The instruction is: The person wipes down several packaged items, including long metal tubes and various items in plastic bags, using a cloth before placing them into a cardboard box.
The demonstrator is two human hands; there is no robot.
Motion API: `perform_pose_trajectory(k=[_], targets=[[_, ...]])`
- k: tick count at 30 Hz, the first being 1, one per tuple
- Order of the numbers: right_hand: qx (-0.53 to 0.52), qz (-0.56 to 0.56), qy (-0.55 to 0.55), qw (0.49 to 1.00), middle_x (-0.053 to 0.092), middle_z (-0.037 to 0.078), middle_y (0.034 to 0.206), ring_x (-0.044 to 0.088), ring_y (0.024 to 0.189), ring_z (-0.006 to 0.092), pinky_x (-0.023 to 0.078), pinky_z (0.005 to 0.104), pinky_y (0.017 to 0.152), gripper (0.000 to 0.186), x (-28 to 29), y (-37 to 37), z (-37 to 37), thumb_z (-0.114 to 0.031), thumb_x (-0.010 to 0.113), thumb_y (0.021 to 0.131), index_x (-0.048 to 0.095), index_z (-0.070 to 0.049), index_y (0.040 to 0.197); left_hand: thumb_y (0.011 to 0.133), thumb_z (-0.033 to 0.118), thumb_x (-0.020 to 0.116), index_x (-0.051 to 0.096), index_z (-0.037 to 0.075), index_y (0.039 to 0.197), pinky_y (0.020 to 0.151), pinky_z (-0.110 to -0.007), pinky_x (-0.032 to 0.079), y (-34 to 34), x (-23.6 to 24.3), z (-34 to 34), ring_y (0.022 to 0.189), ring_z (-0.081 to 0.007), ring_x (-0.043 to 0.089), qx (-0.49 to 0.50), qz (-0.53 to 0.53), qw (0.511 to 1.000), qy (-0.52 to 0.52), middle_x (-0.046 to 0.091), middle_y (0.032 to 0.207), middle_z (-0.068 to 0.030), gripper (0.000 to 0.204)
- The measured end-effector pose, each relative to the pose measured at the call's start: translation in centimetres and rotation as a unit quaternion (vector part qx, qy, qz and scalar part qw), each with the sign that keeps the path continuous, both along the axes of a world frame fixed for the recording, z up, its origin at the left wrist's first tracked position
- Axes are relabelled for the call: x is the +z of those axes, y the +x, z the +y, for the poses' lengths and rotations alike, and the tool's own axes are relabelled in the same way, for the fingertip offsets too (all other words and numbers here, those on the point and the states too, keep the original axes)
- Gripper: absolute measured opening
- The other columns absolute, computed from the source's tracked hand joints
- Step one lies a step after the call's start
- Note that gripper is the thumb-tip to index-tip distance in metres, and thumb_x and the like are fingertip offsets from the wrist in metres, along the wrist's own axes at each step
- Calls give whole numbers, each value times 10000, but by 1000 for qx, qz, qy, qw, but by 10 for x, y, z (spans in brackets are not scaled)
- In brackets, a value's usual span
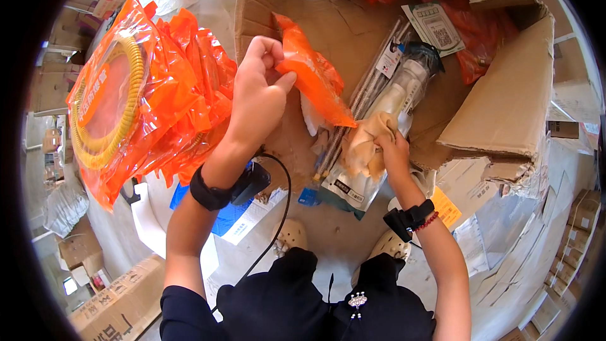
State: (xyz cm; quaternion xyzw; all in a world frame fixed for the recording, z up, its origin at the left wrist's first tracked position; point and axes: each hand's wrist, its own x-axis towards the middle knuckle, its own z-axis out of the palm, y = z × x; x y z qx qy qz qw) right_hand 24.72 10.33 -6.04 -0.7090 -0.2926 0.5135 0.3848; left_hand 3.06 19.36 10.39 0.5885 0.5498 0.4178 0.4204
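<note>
Pinched in the fingers of my left hand point(259, 85) is an orange plastic packet point(310, 76), held up over the open cardboard box point(265, 0). My right hand point(396, 155) is closed on a crumpled, soft tan piece point(369, 142), perhaps a rubber glove. Beneath that piece lies a long clear bag point(355, 189) with a white tubular fitting point(404, 85) inside. Beside it, on the left, run thin braided metal hoses point(372, 91) with a white label. A green-and-white card point(435, 28) rests near the bag's far end.
To my left stands a heap of orange plastic bags point(189, 82), the front one holding a coiled yellow hose point(136, 88). A raised cardboard flap point(499, 101) edges the box at right. A black cable point(285, 211) hangs by my left wrist. A carton point(120, 303) sits lower left.
</note>
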Motion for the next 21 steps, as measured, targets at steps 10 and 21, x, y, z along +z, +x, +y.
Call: perform_pose_trajectory(k=[10, 21], targets=[[-1, 153, 67, 986, 603, 83, 1008, 572, 896, 150, 452, 260, 782, 417, 43, 19, -29, -103, 594, 750, 520, 32, 1137, 729, -129, 545, 336, 72, 835, 776, -181, 340, -21, 25, -69, 798, -66, 378, -50, 146, 988, -12, 294, 818, 6, 309], [150, 46, 144, 977, 628, 109, 930, 593, 844, 146, 455, 269, 744, 385, 74, -11, -17, -193, 644, 747, 548, 21, 1052, 763, -107, 544, 360, 81, 926, 768, -221, 434, -84, -47, -150, 847, -102, 544, 137, -76, 981, -118, 479, 874, -26, 309]])
